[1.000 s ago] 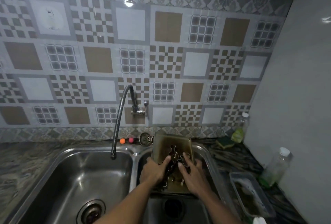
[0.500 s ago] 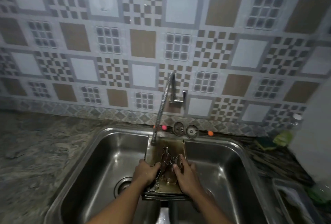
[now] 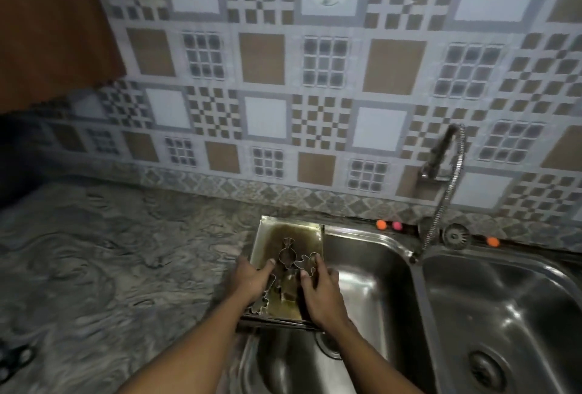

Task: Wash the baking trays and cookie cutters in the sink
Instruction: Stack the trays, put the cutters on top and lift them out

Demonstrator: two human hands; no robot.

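Trays [image 3: 285,231] now leftward, at sink [image 3: 371,255] edge

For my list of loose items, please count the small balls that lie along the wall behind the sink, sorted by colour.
Orange balls: 2
Pink ball: 1
Total: 3

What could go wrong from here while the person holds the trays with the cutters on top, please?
1. The cookie cutters lie loose on the stack of trays; a tilt could slide them into the sink basin or onto the counter.
2. The top tray shows a brown, greasy-looking film, and the left hand and right hand grip only its near end, so the stack might slip.
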